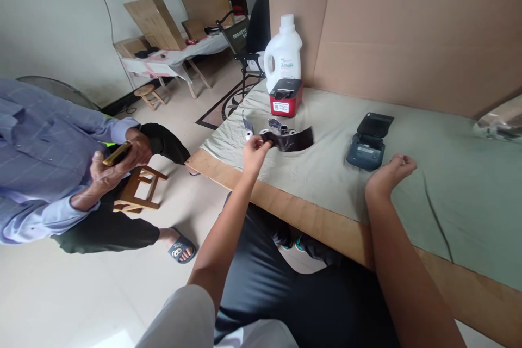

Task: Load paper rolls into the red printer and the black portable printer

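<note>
My left hand (255, 152) pinches one end of a dark, glossy strip (297, 140), which stretches out to the right above the cloth-covered table. Beneath and behind it lie small white rolls (249, 135) and a coiled dark cable (274, 123), partly covered by the hand and strip. On the right, my right hand (393, 170) is held with its fingers curled together; whether anything is between them is hidden. Just left of that hand sits a small dark label printer (366, 149) with its lid raised.
A red-and-black printer (286, 99) stands before a white jug (284, 54). Cardboard (391, 27) walls the table's back, and a clear plastic bag (501, 119) lies far right. At left, a seated person (61, 141) holds a phone (117, 154); a wooden stool (141, 190) is beside them.
</note>
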The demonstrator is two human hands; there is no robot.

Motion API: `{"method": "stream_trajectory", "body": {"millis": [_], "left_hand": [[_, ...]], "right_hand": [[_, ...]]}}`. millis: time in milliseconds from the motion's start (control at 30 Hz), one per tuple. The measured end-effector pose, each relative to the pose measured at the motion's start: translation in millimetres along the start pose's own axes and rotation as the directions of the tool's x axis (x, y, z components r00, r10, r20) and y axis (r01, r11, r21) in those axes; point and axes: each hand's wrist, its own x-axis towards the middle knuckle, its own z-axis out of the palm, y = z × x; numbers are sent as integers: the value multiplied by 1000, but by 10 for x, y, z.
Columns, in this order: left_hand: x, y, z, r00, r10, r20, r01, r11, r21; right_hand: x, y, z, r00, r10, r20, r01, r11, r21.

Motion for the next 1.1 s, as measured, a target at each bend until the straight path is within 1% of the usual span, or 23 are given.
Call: {"method": "stream_trajectory", "body": {"millis": [33, 67, 100, 133, 200, 267, 367, 467, 533, 700, 767, 933, 1033, 1100], "left_hand": [[15, -68, -103, 995, -49, -81, 51, 998, 23], [35, -104, -174, 986, -86, -140, 95, 994, 55], [57, -109, -216, 979, -108, -172, 126, 987, 100], [84, -91, -236, 977, -113, -179, 142, 977, 156], [149, -6, -231, 985, -94, -144, 133, 947, 294], [233, 99, -203, 994, -51, -95, 90, 880, 466], [384, 218, -156, 999, -21, -49, 50, 698, 714], [519, 271, -96, 999, -50, -1, 28, 535, 844], [577, 279, -43, 998, -46, 36, -11, 457, 889], [638, 237, 82, 986, 78, 149, -164, 264, 950], [651, 204, 115, 982, 77, 172, -185, 216, 959], [661, 125, 148, 976, 58, 211, -218, 177, 960], [648, 87, 143, 976, 77, 203, -214, 162, 963], [640, 63, 133, 977, 92, 194, -207, 170, 963]], "right_hand": [[-12, -24, 7, 999, 32, -39, -32, 999, 7], [-23, -50, 11, 996, 58, -71, -57, 998, 12], [-34, -75, 12, 993, 74, -88, -73, 997, 13], [-44, -97, 11, 994, 74, -85, -74, 997, 7], [-58, -126, 4, 994, 75, -84, -76, 997, -6], [-67, -136, -6, 994, 73, -77, -73, 997, -5], [-70, -128, -9, 996, 72, -58, -73, 997, -9], [-69, -121, 0, 997, 66, -40, -67, 998, -23], [-71, -123, 5, 997, 62, -42, -64, 997, -31], [-92, -145, 5, 996, 77, -54, -80, 996, -44], [-99, -155, 4, 996, 71, -47, -73, 996, -42], [-103, -175, 4, 996, 72, -48, -74, 997, -35], [-102, -182, 2, 996, 79, -45, -80, 996, -33], [-101, -185, -1, 996, 77, -44, -79, 996, -36]]}}
